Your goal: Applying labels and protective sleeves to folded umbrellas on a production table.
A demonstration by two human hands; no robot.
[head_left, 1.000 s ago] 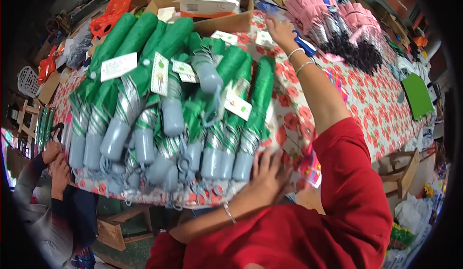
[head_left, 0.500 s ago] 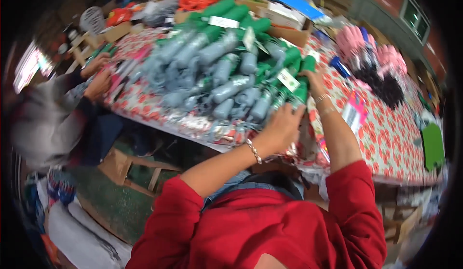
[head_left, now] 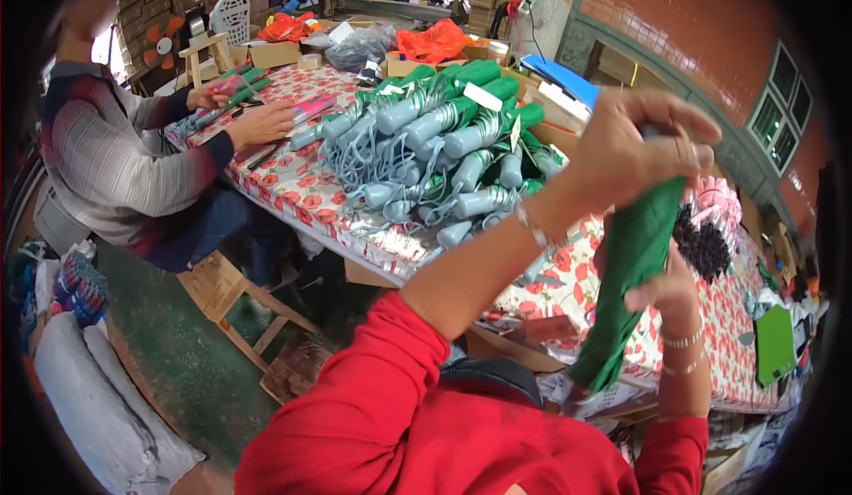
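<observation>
A folded green umbrella (head_left: 632,273) hangs upright in the air in front of the person, above the near edge of the table (head_left: 568,286). The left hand (head_left: 635,144) is closed around its top end. The right hand (head_left: 664,284) pinches the green cloth lower down on its right side. Behind it a pile of green umbrellas with grey handles (head_left: 435,153) lies on the flowered tablecloth. At the far left a seated co-worker (head_left: 133,166) rests both hands on the table.
</observation>
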